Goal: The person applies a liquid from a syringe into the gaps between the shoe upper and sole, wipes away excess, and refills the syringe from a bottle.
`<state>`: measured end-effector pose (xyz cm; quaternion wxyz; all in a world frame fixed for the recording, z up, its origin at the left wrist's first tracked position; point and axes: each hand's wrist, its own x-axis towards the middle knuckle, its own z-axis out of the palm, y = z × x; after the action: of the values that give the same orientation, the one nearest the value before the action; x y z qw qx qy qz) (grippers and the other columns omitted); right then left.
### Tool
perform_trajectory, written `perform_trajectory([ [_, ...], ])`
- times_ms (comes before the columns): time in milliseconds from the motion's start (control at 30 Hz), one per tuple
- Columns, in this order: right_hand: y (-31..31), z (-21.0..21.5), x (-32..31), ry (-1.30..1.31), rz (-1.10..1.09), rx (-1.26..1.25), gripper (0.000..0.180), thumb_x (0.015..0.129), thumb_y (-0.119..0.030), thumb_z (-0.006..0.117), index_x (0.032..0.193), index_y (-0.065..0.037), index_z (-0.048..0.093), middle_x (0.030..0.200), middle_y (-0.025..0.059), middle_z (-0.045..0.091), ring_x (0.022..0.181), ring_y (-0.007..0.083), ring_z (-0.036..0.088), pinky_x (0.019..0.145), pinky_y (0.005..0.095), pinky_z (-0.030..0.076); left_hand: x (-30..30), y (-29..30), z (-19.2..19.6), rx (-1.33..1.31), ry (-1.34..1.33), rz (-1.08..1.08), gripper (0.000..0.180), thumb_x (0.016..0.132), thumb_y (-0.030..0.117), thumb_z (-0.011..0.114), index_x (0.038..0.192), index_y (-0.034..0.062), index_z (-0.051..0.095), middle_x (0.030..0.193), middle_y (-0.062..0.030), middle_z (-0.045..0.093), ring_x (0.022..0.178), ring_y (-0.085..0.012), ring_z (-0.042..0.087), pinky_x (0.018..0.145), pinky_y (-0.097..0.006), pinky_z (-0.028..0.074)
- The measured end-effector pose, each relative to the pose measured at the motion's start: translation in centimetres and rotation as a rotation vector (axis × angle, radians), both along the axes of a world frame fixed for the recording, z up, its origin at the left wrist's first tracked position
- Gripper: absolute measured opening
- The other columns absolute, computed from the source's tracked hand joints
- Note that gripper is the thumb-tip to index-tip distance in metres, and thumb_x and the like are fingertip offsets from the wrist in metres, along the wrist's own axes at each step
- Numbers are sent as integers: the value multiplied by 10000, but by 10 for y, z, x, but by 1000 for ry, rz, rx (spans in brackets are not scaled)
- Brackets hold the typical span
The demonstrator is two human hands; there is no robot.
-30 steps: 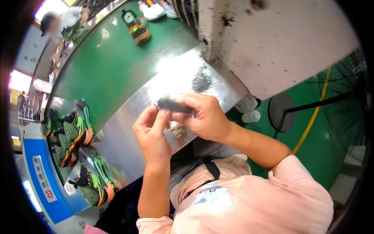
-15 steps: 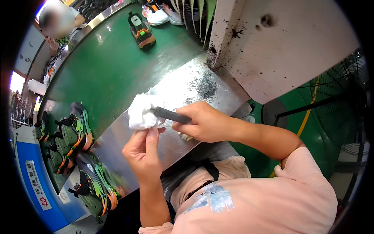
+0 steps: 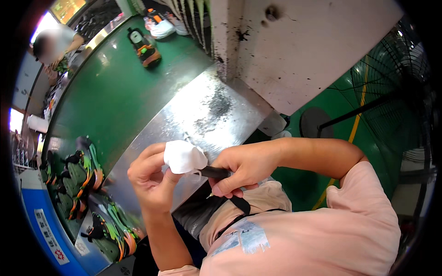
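A bunched white cloth [image 3: 185,157] covers the end of a dark, rod-like handle [image 3: 214,172] in front of me. My left hand [image 3: 154,179] pinches the cloth's left side between thumb and fingers. My right hand [image 3: 241,168] is closed around the handle, its fingers curled underneath. A small pale, pointed tip shows below those fingers; its kind is unclear. What lies inside the cloth is hidden. Both hands are above the near edge of a shiny metal plate [image 3: 177,119], which has dark specks scattered over its far part.
Green-and-orange sneakers [image 3: 113,225] stand at the left on the green work surface [image 3: 115,92]. Farther off are a single dark shoe [image 3: 144,48] and white sneakers [image 3: 161,30]. A stained pale panel [image 3: 294,50] and a fan [image 3: 391,83] are at the right. Another person [image 3: 57,43] is at the far left.
The cloth looks smoother and rounder. The handle and right hand have come lower and nearer my body, and my left hand has shifted to the cloth's left side. The view has shifted slightly.
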<state>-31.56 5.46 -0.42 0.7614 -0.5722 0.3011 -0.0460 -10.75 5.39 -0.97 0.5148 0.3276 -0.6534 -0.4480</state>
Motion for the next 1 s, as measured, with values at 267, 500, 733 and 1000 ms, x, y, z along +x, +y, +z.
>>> perform_trajectory([
  [267, 15, -17, -30, 132, -318, -206, 233, 853, -208, 559, 804, 19, 556, 633, 48, 564, 528, 105, 530, 481, 267, 430, -46, -28, 7, -217, -398, -52, 83, 746, 30, 631, 732, -23, 568, 694, -119, 566, 588, -177, 521, 557, -267, 409],
  [500, 34, -35, -56, 331, -787, -326, 220, 858, -212, 559, 849, 8, 556, 632, 68, 574, 493, 124, 508, 466, 277, 413, -107, -59, -11, 5, -504, 235, 253, 821, 154, 598, 665, -35, 533, 531, -109, 460, 493, -161, 420, 486, -294, 356],
  [733, 49, -30, -56, -142, -1024, -27, 176, 883, -197, 551, 843, -26, 552, 694, 47, 581, 442, 40, 456, 380, 169, 338, -109, -58, -14, 149, -704, -99, 284, 855, 135, 554, 1048, -70, 585, 857, -181, 648, 703, -214, 632, 659, -319, 497],
  [1000, 18, -16, -34, -476, -763, 147, 175, 893, -204, 545, 873, -33, 572, 749, 29, 574, 515, 30, 459, 392, 155, 320, -94, 24, -10, 281, 204, 101, 189, 868, 56, 548, 1009, -35, 636, 1000, -130, 610, 722, -143, 585, 680, -263, 478],
])
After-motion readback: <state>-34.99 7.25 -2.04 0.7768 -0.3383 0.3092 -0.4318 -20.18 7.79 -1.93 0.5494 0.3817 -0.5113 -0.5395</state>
